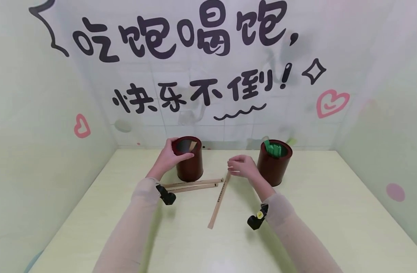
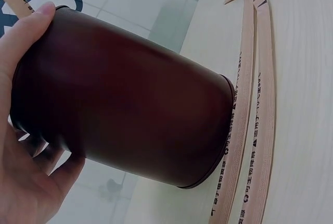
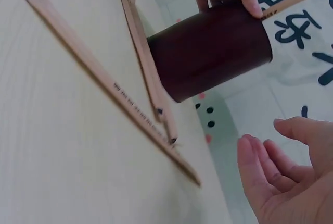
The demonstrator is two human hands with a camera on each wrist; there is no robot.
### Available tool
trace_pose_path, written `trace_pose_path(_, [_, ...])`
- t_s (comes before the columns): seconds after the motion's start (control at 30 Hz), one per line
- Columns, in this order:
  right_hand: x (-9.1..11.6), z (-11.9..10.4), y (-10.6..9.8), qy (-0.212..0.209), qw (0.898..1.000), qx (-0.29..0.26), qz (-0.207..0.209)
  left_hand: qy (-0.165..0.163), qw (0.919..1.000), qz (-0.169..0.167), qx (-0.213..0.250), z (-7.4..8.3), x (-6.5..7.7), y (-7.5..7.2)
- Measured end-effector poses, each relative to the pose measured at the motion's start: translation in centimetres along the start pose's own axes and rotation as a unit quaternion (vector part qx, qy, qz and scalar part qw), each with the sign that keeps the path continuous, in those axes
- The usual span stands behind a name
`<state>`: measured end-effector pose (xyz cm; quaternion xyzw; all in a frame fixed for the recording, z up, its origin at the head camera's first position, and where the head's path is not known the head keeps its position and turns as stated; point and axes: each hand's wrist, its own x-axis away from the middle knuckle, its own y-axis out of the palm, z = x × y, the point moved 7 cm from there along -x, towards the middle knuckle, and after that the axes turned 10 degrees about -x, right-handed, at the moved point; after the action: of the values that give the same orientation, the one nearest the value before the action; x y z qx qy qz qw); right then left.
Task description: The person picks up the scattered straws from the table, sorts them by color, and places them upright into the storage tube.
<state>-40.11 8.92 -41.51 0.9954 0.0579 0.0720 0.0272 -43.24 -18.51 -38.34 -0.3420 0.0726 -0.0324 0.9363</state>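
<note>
My left hand (image 1: 166, 158) grips the dark red cup (image 1: 190, 170) near its rim, thumb at the near side and fingers round the far side. One paper-wrapped straw (image 1: 193, 146) stands inside that cup and leans against the rim. My right hand (image 1: 243, 166) hangs in the air with fingers loosely bent; in the right wrist view a gap shows between thumb and fingers, with nothing in it. Below it, a single wrapped straw (image 1: 218, 204) lies slanted on the table. Two more wrapped straws (image 2: 265, 104) lie side by side before the cup.
To the right stands a second dark red cup (image 1: 274, 168) holding several green pieces (image 1: 274, 150). The pale table (image 1: 208, 250) ends at a back wall covered with a printed sheet (image 1: 181, 76), and side walls enclose it.
</note>
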Motion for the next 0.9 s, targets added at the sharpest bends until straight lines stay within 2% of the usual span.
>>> trace_pose_path(0.13, [0.5, 2.5, -0.7, 0.076, 0.996, 0.015, -0.034, -0.003, 1.0000, 0.001, -0.003, -0.1, 0.0, 0.1])
trace_pose_path(0.27, [0.7, 4.6, -0.9, 0.144, 0.985, 0.052, -0.078, -0.003, 0.9999, 0.001, -0.012, -0.2, -0.2, 0.1])
trace_pose_path(0.37, [0.4, 5.6, -0.9, 0.173, 0.979, 0.074, -0.073, -0.005, 0.9998, 0.000, -0.017, -0.2, -0.1, 0.0])
trace_pose_path(0.43, [0.1, 5.8, -0.7, 0.174, 0.979, 0.088, -0.063, -0.009, 0.9998, 0.000, -0.018, -0.3, -0.1, -0.1])
trace_pose_path(0.57, [-0.6, 5.3, 0.1, 0.144, 0.977, 0.150, -0.049, -0.014, 0.9997, 0.000, -0.017, -0.5, 0.0, -0.4])
trace_pose_path(0.63, [-0.7, 4.9, 0.3, 0.132, 0.970, 0.199, -0.037, -0.010, 0.9998, -0.002, -0.017, -0.3, -0.1, -0.4])
trace_pose_path(0.8, [-1.1, 4.2, 0.9, 0.110, 0.942, 0.315, -0.036, -0.004, 0.9999, -0.003, -0.013, 0.0, -0.4, -0.1])
trace_pose_path(0.83, [-1.2, 4.3, 1.0, 0.107, 0.940, 0.323, -0.038, -0.004, 0.9999, -0.003, -0.012, -0.1, -0.4, -0.1])
trace_pose_path(0.9, [-1.3, 4.6, 0.8, 0.109, 0.942, 0.313, -0.043, -0.004, 0.9999, -0.004, -0.011, -0.1, -0.5, 0.2])
